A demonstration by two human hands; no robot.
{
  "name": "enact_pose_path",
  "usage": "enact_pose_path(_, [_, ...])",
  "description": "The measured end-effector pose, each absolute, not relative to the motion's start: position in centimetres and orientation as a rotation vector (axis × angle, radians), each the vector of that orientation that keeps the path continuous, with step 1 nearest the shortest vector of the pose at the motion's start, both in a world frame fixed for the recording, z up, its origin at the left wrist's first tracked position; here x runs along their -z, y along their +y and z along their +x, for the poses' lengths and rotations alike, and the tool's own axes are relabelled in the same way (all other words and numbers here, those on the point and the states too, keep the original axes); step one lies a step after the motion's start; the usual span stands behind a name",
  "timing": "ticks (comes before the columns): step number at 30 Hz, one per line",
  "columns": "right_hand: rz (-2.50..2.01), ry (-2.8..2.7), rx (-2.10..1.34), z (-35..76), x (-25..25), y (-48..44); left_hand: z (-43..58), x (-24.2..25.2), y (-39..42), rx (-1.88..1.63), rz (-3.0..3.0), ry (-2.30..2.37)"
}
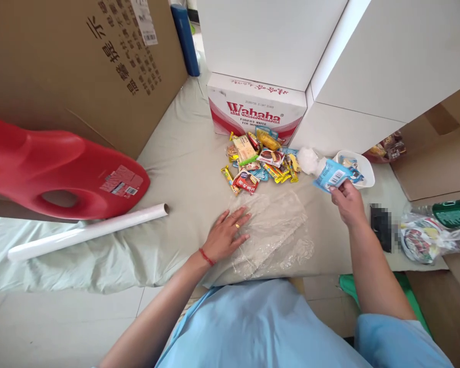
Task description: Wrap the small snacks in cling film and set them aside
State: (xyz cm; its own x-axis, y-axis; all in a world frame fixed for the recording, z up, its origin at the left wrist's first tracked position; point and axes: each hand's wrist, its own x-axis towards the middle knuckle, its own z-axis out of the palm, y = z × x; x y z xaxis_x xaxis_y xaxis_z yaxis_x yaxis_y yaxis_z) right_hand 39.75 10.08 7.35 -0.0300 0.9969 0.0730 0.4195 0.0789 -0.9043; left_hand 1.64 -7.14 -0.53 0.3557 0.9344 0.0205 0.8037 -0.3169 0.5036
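My right hand (346, 202) grips a light blue snack packet (331, 175) with a barcode, held at the near edge of a white plastic bowl (366, 168). More blue packets lie in that bowl. Fingers spread, my left hand (226, 234) lies flat on the left edge of a clear plastic bag (276, 230) on the cloth. Beyond the bag is a pile of wrapped snacks (247, 181) in red, yellow and blue wrappers. A crumpled white plastic clump (308, 161) sits between the pile and the blue packet.
A Wahaba-type carton marked Wahaha (256, 110) stands behind the snacks, against white cabinets (260, 41). To the left are a red detergent bottle (95, 153), a white roll (92, 232) and a large cardboard box (61, 66). A green-labelled bottle (454, 212) lies at the right.
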Motion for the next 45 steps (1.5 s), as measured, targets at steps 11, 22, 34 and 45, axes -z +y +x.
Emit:
enact_pose_path(11, [-0.922, -2.564, -1.814, 30.3, -9.3, 7.1, 0.7, 1.3, -5.7, -0.516, 2.203, 1.531])
enact_pose_path(22, [-1.009, -2.995, -0.874, 29.8, -8.4, 1.3, 0.4, -0.1, -7.6, -0.394, 2.288, 1.732])
enact_pose_path(34, [-1.069, -2.576, -0.790, 32.7, -8.1, 0.8, -0.7, -0.6, -9.5, -0.661, 2.300, 1.738])
enact_pose_path(45, [-0.922, -2.656, -0.960, 30.9, -4.1, -0.4, -1.5, -1.4, -15.6, -0.528, 2.427, 1.244])
